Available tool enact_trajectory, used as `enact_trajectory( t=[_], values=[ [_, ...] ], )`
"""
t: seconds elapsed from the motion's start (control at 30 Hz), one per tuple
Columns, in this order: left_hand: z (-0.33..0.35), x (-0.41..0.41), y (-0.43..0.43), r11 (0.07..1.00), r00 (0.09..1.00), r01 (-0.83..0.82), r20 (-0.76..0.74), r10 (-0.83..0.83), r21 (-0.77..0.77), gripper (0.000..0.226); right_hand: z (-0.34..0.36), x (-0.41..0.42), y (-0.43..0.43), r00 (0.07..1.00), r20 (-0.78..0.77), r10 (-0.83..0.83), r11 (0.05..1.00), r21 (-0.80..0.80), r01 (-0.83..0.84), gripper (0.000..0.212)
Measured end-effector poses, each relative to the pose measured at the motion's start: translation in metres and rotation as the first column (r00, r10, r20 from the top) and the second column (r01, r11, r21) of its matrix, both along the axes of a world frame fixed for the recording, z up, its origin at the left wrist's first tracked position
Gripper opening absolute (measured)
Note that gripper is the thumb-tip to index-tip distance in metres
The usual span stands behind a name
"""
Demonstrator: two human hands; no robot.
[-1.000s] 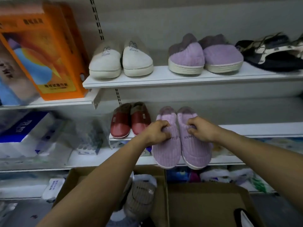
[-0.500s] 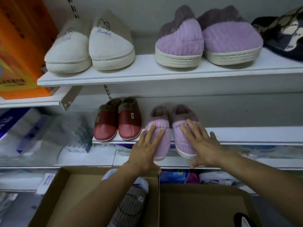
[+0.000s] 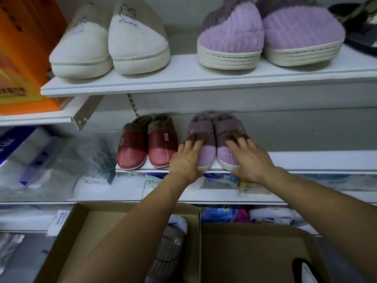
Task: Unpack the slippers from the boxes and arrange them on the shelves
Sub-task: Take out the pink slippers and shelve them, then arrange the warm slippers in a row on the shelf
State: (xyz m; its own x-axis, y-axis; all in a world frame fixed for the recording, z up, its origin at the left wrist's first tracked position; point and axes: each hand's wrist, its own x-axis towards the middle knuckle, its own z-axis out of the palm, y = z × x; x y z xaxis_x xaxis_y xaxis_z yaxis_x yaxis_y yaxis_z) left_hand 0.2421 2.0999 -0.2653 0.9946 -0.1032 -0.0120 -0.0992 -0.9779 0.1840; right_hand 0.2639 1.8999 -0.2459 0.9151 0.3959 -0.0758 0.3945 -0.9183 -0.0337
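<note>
left hand (image 3: 186, 160) lies flat with fingers straight and spread on the toe of the left shoe of the lilac corduroy slippers (image 3: 206, 154). right hand (image 3: 252, 163) lies the same way on the right shoe, and the fingertips of both are blurred. the pair stands side by side, toes outward, on the white lower shelf (image 3: 316, 161).

at far left an orange box (image 3: 22, 58) sits on a separate shelf board, with plastic-wrapped tissue packs (image 3: 30, 156) below it. on the white upper shelf (image 3: 204, 80) stand cream slippers (image 3: 110, 43), then purple ribbed slippers (image 3: 265, 35), then a dark pair (image 3: 359, 23) cut off by the right edge. red slippers (image 3: 146, 146) stand just left of the lilac pair, close beside it.

under the arms an open cardboard box (image 3: 98, 225) holds a grey striped slipper (image 3: 169, 248) with a small bear patch. a second cardboard box (image 3: 255, 252) adjoins it on the right. behind everything runs a pale grey back panel with slotted uprights.
</note>
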Motion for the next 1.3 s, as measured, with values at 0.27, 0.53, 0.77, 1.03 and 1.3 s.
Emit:
enact_trajectory(
  t=[0.27, 0.53, 0.77, 1.03, 1.3],
  values=[
    [0.029, -0.081, 0.030, 0.947, 0.947, 0.033, 0.312, 0.072, -0.318, 0.063, 0.019, -0.075, 0.023, 0.966, 0.256, -0.031, 0.940, 0.337, -0.060, 0.051],
    [0.010, -0.196, 0.126, 0.868, 0.983, -0.135, 0.047, 0.179, -0.477, 0.052, -0.004, -0.168, 0.079, 0.987, 0.162, -0.004, 0.944, 0.325, -0.050, 0.031],
    [-0.049, -0.275, 0.209, 0.820, 0.941, -0.328, -0.238, 0.240, -0.470, 0.037, -0.064, -0.222, 0.136, 0.986, -0.166, 0.023, 0.959, 0.284, 0.025, 0.023],
    [-0.113, -0.256, 0.249, 0.771, 0.866, -0.451, -0.431, 0.255, -0.450, 0.032, -0.147, -0.226, 0.162, 0.863, -0.505, -0.015, 0.921, 0.328, 0.208, 0.007],
    [-0.160, -0.177, 0.237, 0.860, 0.875, -0.370, -0.443, 0.196, -0.350, 0.039, -0.210, -0.162, 0.186, 0.768, -0.628, -0.128, 0.862, 0.312, 0.399, 0.007]
  ],
)
